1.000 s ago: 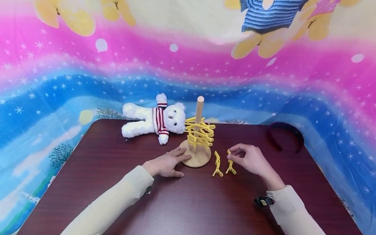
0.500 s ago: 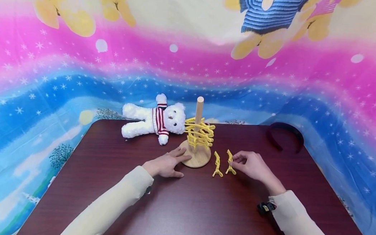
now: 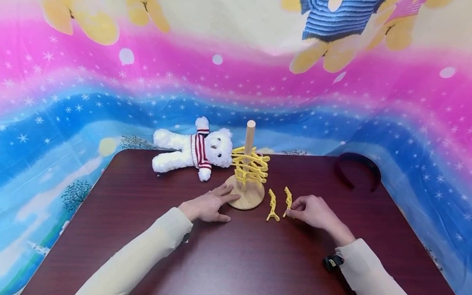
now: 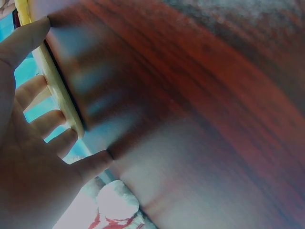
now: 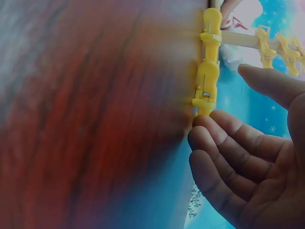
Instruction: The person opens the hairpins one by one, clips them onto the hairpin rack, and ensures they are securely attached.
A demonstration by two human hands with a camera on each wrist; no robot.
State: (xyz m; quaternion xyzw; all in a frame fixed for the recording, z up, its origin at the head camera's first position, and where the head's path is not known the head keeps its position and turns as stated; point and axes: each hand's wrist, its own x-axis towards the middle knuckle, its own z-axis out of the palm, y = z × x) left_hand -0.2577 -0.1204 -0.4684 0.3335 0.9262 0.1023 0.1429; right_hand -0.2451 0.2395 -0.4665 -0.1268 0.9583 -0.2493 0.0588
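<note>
My left hand [image 3: 210, 206] lies with fingers spread, its fingertips at the round wooden base [image 3: 249, 201] of an upright post [image 3: 250, 139]. Several yellow alligator hair clips [image 3: 252, 169] are clustered on that post. Two more clips lie side by side on the table to the right of the base: a left clip [image 3: 272, 204] and a right clip [image 3: 287, 199]. My right hand [image 3: 315, 212] is at the near end of the right clip. In the right wrist view its fingertips [image 5: 202, 121] are right at the clip [image 5: 206, 88], while the thumb [image 5: 262, 81] stands apart from it.
A white teddy bear [image 3: 201, 150] in a red-striped sweater lies behind the left hand, its head close to the post. A dark red headband [image 3: 359, 157] rests at the table's back right. The patterned cloth backdrop [image 3: 206, 105] hangs behind the brown table [image 3: 229, 264].
My right hand has slid from the far end of the right clip towards its near end. The clip itself stays almost in place. My left hand has not moved.
</note>
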